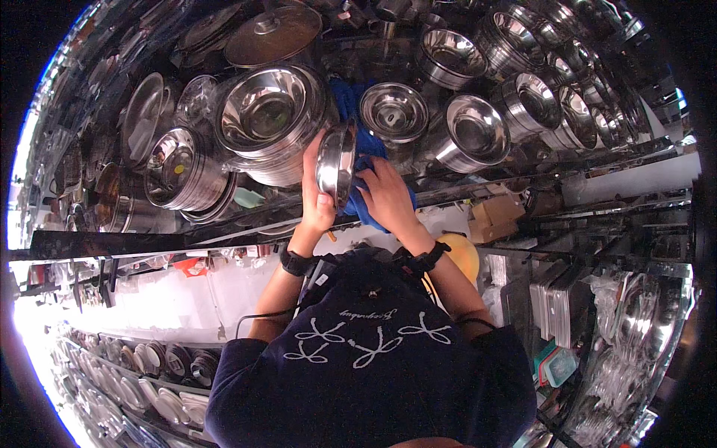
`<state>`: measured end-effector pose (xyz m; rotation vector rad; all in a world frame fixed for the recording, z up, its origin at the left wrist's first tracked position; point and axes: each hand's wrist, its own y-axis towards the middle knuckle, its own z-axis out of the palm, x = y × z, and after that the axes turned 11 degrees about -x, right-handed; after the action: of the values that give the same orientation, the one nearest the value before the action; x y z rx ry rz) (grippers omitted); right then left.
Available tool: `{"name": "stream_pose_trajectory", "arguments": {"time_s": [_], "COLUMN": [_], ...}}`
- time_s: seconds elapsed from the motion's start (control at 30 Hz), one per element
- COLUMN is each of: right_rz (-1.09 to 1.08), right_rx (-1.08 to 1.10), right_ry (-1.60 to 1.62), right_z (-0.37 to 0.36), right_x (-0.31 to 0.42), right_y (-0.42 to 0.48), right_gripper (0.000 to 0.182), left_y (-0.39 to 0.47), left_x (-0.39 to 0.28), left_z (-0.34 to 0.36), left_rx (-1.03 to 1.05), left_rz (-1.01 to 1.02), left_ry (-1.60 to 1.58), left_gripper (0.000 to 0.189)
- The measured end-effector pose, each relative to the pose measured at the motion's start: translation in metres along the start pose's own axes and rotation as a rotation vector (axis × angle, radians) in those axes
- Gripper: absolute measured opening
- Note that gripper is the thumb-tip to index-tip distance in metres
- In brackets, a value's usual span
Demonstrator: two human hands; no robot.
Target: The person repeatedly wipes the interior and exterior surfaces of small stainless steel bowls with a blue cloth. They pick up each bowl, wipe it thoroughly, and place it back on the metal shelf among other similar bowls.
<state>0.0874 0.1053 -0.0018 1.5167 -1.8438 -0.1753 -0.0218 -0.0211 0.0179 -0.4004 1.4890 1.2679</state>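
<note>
My left hand point(317, 190) grips a shiny stainless steel bowl point(335, 165) by its side, tilted nearly upright, thumb on the near side. Close on its right, my right hand point(385, 193) holds a blue cloth point(364, 210) bunched under its fingers; more of the cloth lies beyond, on the shelf. Behind the held bowl rises a large stack of steel basins point(269, 120). Past my right hand sits a smaller round steel bowl point(394, 112). Whether the cloth touches the held bowl cannot be told.
Stacked steel bowls point(476, 131) crowd the shelf on the right. At the left are another bowl stack point(179, 168) and a mesh strainer point(144, 120). A large lid point(274, 36) lies at the back. The dark shelf edge point(224, 234) runs before me; cardboard boxes point(496, 215) sit below it.
</note>
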Motion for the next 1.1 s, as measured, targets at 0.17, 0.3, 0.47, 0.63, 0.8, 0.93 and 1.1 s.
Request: {"name": "stream_pose_trajectory", "arguments": {"time_s": [0.17,0.3,0.47,0.63,0.8,0.93,1.1], "right_rz": [0.147,0.127,-0.132,-0.118,-0.127,-0.162,-0.106], "right_rx": [-0.167,-0.327,-0.332,-0.297,-0.423,-0.467,-0.436], "right_ry": [0.208,0.329,0.242,0.297,0.243,0.149,0.024], "right_z": [-0.007,-0.013,-0.010,-0.004,-0.028,-0.040,-0.043], "right_x": [0.011,0.018,0.004,0.000,0.000,-0.015,-0.028], "right_y": [0.005,0.004,-0.003,-0.012,0.004,0.015,0.020], "right_gripper": [0.045,0.053,0.036,0.033,0.022,0.028,0.034], "left_y": [-0.004,-0.011,-0.014,-0.015,-0.017,-0.016,-0.015], "left_x": [0.000,0.011,0.016,0.019,0.021,0.016,0.020], "left_z": [0.007,0.011,0.009,0.010,0.007,0.016,0.021], "left_rx": [0.070,0.067,0.088,0.106,0.198,0.246,0.178], "left_rz": [-0.038,-0.044,-0.062,-0.107,-0.212,-0.170,-0.082], "left_ry": [0.026,0.053,0.094,0.089,-0.029,0.131,0.209], "left_gripper": [0.115,0.102,0.096,0.097,0.100,0.108,0.091]}}
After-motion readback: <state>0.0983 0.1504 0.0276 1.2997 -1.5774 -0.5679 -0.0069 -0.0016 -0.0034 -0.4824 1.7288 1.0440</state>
